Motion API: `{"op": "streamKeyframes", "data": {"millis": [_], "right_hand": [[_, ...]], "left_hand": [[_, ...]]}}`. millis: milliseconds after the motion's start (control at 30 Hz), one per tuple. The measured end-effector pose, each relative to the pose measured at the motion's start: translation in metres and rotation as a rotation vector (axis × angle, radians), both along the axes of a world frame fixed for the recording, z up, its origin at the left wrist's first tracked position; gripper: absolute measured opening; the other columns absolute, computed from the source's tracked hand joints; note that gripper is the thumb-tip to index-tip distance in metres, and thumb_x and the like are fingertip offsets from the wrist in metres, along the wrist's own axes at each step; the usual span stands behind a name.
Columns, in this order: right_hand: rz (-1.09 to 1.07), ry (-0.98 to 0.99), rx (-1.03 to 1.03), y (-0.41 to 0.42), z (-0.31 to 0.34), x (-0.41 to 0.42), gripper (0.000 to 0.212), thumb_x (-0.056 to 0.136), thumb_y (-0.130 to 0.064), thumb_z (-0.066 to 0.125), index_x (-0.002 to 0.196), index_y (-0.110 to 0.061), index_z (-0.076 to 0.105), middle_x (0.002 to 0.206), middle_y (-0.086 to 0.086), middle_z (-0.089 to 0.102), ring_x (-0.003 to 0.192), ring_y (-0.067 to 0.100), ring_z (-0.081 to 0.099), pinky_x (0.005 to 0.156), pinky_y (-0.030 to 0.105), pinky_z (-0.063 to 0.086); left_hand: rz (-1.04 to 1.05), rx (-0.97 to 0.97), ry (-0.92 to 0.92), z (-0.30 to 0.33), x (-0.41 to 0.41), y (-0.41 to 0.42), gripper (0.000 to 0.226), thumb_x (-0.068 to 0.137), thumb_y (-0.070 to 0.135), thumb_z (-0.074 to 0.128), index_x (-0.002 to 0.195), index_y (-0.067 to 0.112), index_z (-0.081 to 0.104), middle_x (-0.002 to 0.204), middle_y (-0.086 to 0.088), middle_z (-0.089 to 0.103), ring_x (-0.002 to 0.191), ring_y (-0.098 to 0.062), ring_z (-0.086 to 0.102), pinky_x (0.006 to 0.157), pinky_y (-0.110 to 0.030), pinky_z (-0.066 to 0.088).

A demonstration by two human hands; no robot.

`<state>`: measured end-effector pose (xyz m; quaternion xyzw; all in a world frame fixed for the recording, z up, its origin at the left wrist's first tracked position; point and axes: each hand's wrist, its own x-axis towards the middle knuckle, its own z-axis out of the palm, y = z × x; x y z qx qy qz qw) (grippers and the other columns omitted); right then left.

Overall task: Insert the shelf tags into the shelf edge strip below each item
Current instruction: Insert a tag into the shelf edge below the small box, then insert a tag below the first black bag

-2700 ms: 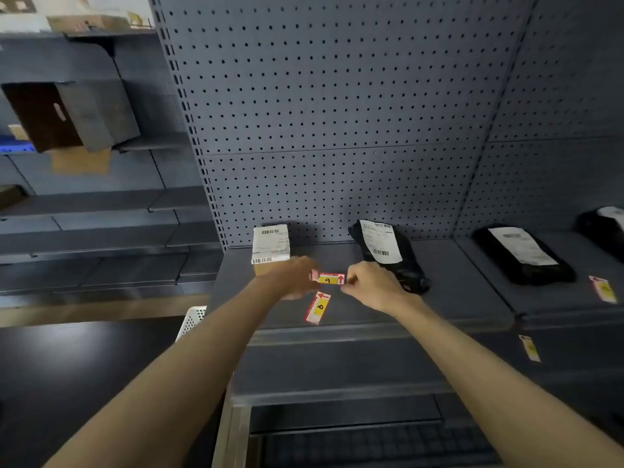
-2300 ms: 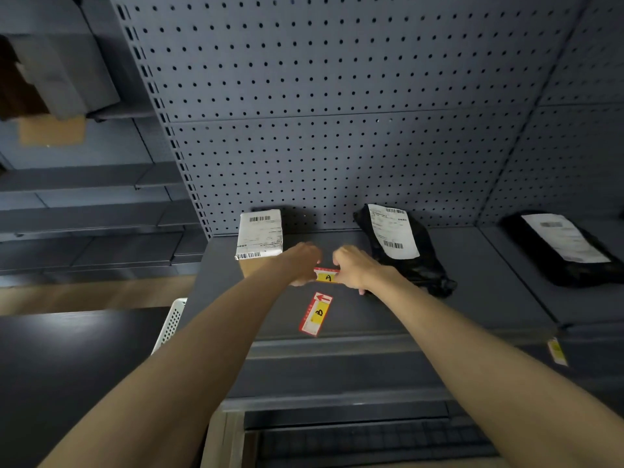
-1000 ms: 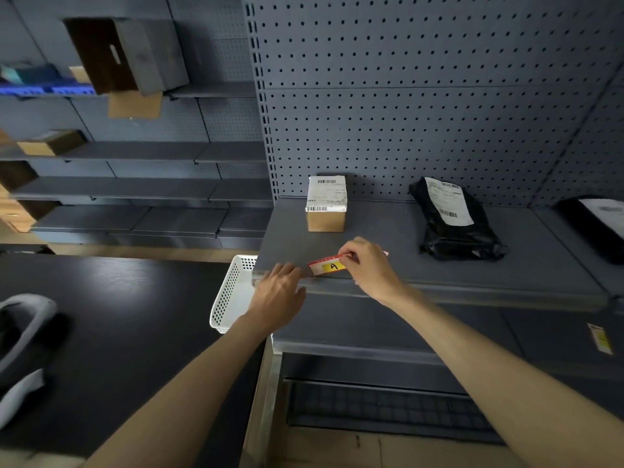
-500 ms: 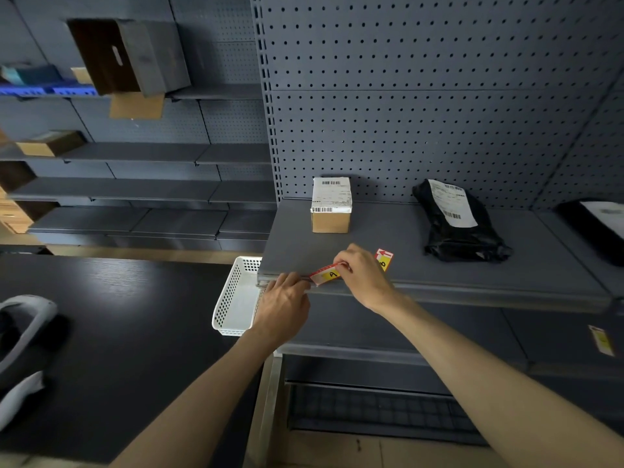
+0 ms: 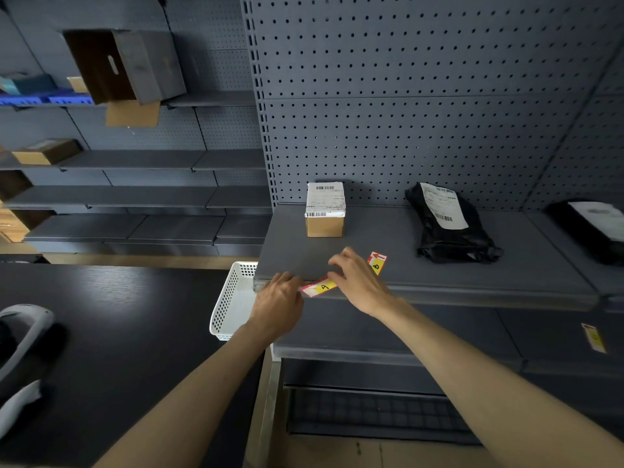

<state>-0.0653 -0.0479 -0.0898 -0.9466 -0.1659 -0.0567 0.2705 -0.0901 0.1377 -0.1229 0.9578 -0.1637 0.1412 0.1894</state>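
A red, white and yellow shelf tag marked "A" (image 5: 319, 287) lies tilted against the shelf edge strip (image 5: 472, 295), below a small cardboard box (image 5: 325, 211). My right hand (image 5: 358, 282) pinches the tag's right end. My left hand (image 5: 278, 300) holds its left end against the strip. A second tag marked "B" (image 5: 377, 262) lies loose on the grey shelf (image 5: 398, 251), just behind my right hand. A black parcel bag (image 5: 449, 224) with a white label sits further right on the shelf.
A white perforated basket (image 5: 229, 298) stands at the shelf's left corner on a black table (image 5: 118, 332). Another black bag (image 5: 591, 228) lies at the far right. A tag (image 5: 594, 337) sits in the lower shelf's strip. A white headset (image 5: 20, 339) rests at left.
Both hands carried tag "A" from above the shelf down to its front edge. Tag "B" stayed on the shelf. In the last half second the hands barely moved.
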Motion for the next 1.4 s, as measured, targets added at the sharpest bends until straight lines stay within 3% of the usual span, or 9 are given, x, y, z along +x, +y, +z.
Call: {"op": "streamKeyframes", "data": {"millis": [133,233,467,633,800,1000,1133,1300,1400], "right_hand": [[-0.061,-0.028,0.032,-0.026,0.018,-0.01,0.021,0.098,-0.023,0.052,0.107,-0.006,0.061,0.109,0.004,0.053,0.085,0.019,0.061,0.075,0.029,0.05],[-0.127,-0.055,-0.038,-0.058,0.025,-0.013,0.017,0.098,-0.024,0.051,0.101,-0.01,0.062,0.105,0.002,0.055,0.08,0.02,0.062,0.066,0.032,0.05],[-0.211,-0.044,-0.132,-0.119,0.029,-0.008,0.018,0.094,-0.026,0.056,0.099,-0.011,0.065,0.1,0.005,0.061,0.085,0.022,0.063,0.071,0.036,0.051],[-0.134,-0.009,-0.166,-0.135,0.017,0.012,0.019,0.095,-0.025,0.056,0.103,-0.01,0.062,0.104,0.006,0.06,0.088,0.023,0.063,0.071,0.033,0.05],[-0.039,0.022,-0.218,-0.138,0.008,0.032,0.021,0.095,-0.024,0.055,0.108,-0.008,0.059,0.109,0.008,0.056,0.086,0.027,0.063,0.067,0.034,0.046],[0.027,0.024,-0.185,-0.141,0.001,0.045,0.021,0.094,-0.027,0.057,0.106,-0.01,0.059,0.107,0.008,0.055,0.083,0.027,0.064,0.07,0.04,0.053],[0.054,0.038,-0.139,-0.149,0.002,0.045,0.023,0.093,-0.027,0.058,0.11,-0.011,0.056,0.111,0.006,0.053,0.087,0.027,0.063,0.072,0.039,0.053],[0.037,0.015,0.067,-0.172,0.016,0.034,0.036,0.091,-0.02,0.062,0.123,-0.01,0.048,0.121,0.006,0.053,0.097,0.023,0.061,0.08,0.038,0.052],[0.012,0.07,0.26,-0.191,0.027,0.022,0.031,0.09,-0.013,0.064,0.119,-0.01,0.055,0.116,0.007,0.06,0.076,0.013,0.059,0.066,0.027,0.05]], "left_hand": [[0.033,0.002,-0.055,0.026,0.006,-0.011,0.012,0.088,0.012,0.054,0.094,0.009,0.064,0.095,-0.006,0.067,0.09,-0.024,0.06,0.075,-0.04,0.053],[0.072,-0.006,-0.037,0.049,0.014,-0.033,0.011,0.088,0.017,0.054,0.087,0.01,0.062,0.09,-0.005,0.065,0.087,-0.024,0.058,0.071,-0.037,0.05],[0.095,0.062,0.229,0.069,0.032,-0.112,0.026,0.086,0.028,0.06,0.104,0.011,0.064,0.111,-0.007,0.062,0.107,-0.024,0.054,0.087,-0.04,0.048],[0.209,0.266,0.362,0.05,0.06,-0.155,0.05,0.083,0.05,0.061,0.113,0.01,0.06,0.12,-0.009,0.059,0.115,-0.026,0.05,0.095,-0.041,0.042],[0.304,0.372,0.459,0.041,0.074,-0.173,0.071,0.079,0.057,0.064,0.129,0.01,0.046,0.135,-0.014,0.048,0.127,-0.031,0.04,0.103,-0.044,0.037],[0.383,0.187,0.528,0.036,0.082,-0.177,0.058,0.077,0.034,0.074,0.122,0.009,0.048,0.125,-0.012,0.055,0.12,-0.03,0.048,0.102,-0.045,0.037],[0.355,-0.04,0.413,0.042,0.075,-0.179,0.034,0.084,0.037,0.064,0.109,0.015,0.058,0.106,-0.005,0.068,0.099,-0.024,0.062,0.096,-0.041,0.042],[0.176,-0.314,0.324,0.058,0.048,-0.191,0.023,0.08,0.037,0.071,0.087,0.016,0.069,0.081,-0.001,0.069,0.078,-0.021,0.065,0.074,-0.036,0.055],[0.08,-0.342,0.324,0.068,0.031,-0.208,0.016,0.08,0.025,0.072,0.088,0.011,0.07,0.081,-0.002,0.067,0.078,-0.022,0.063,0.072,-0.036,0.052]]}}
